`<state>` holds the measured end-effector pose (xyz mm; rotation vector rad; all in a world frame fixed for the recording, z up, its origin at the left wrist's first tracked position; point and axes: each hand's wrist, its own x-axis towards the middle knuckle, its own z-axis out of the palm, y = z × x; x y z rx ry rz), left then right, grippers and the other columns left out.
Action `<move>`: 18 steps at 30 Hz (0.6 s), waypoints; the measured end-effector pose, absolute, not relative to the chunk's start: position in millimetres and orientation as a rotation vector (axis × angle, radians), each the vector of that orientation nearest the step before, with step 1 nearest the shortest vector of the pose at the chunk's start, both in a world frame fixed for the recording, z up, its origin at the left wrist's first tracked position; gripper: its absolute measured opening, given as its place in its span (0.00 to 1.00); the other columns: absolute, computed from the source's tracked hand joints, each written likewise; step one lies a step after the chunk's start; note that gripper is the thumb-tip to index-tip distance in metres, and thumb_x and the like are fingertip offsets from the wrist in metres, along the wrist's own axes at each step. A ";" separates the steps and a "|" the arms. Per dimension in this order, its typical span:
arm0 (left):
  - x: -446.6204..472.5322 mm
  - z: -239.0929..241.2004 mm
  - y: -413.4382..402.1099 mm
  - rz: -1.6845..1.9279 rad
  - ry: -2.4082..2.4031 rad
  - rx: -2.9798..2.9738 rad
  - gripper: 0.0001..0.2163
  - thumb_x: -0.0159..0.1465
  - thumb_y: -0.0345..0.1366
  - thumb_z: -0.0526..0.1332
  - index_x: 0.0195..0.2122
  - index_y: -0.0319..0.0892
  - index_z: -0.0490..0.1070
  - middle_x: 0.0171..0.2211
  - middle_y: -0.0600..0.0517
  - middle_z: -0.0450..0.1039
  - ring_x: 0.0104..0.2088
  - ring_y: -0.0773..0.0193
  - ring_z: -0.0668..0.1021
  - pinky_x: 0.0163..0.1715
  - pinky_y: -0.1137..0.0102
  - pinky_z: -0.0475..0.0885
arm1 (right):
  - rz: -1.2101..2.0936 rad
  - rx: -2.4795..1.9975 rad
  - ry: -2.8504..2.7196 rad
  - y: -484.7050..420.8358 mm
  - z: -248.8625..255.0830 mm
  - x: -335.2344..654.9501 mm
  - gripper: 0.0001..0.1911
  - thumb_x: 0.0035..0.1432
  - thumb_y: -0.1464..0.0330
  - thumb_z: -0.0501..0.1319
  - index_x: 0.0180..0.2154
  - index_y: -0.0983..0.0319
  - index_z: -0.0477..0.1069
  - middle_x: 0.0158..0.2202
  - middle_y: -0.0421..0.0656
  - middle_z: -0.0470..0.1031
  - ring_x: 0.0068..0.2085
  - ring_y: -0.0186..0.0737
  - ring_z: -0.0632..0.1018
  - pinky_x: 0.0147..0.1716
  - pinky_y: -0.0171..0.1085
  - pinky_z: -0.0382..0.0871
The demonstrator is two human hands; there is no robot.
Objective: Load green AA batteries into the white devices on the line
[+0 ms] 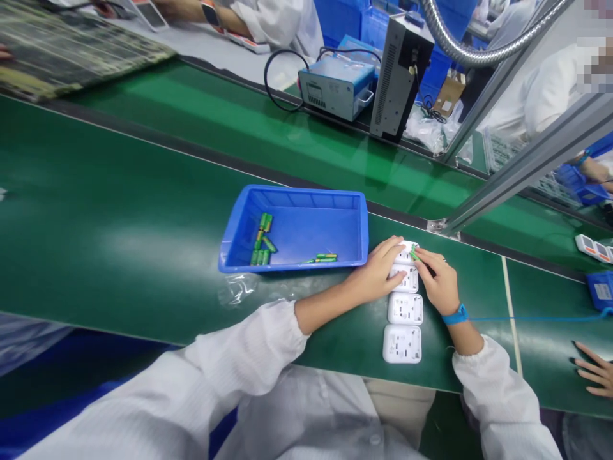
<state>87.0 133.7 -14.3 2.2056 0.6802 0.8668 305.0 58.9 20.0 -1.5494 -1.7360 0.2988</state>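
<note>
Several white plastic housings [405, 309] with small slots lie in a column on the green bench. My left hand [376, 275] rests at the upper two, its fingers stretched apart and touching their left edges. Between the fingertips of my right hand [439, 281] is a green battery [414, 253], held over the topmost housing. Whether it sits inside that housing I cannot tell. A blue wrist strap circles my right wrist. Left of my hands stands a blue bin [292, 265] with green batteries [262, 239] at its left side and a few more near its front wall.
A clear plastic bag [239, 289] lies before the bin. Behind the bench edge stand a blue-grey box device [335, 83] and a tall dark unit [400, 76]. A metal post [527, 160] slants at the right. Another person's hand [596, 370] is at the right edge.
</note>
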 end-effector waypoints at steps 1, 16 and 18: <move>86.8 -13.9 134.0 0.857 0.682 2.207 0.29 0.76 0.40 0.63 0.75 0.41 0.61 0.79 0.33 0.59 0.80 0.41 0.62 0.80 0.39 0.62 | 0.324 -1.540 -1.701 59.1 21.4 305.3 0.13 0.76 0.61 0.64 0.53 0.52 0.87 0.57 0.47 0.87 0.59 0.53 0.86 0.62 0.54 0.80; 83.4 -4.1 133.9 0.763 0.717 2.249 0.28 0.76 0.40 0.62 0.75 0.41 0.61 0.79 0.34 0.59 0.80 0.40 0.62 0.79 0.38 0.62 | 0.501 -1.584 -1.330 67.7 18.2 313.4 0.16 0.69 0.53 0.69 0.44 0.58 0.85 0.42 0.47 0.86 0.43 0.47 0.84 0.46 0.45 0.82; 84.1 -3.7 133.7 0.769 0.721 2.249 0.28 0.76 0.40 0.62 0.75 0.42 0.62 0.79 0.35 0.60 0.80 0.40 0.63 0.79 0.38 0.62 | 0.442 -1.607 -1.401 70.4 20.6 311.7 0.15 0.72 0.54 0.66 0.45 0.57 0.86 0.44 0.48 0.85 0.44 0.48 0.84 0.45 0.45 0.81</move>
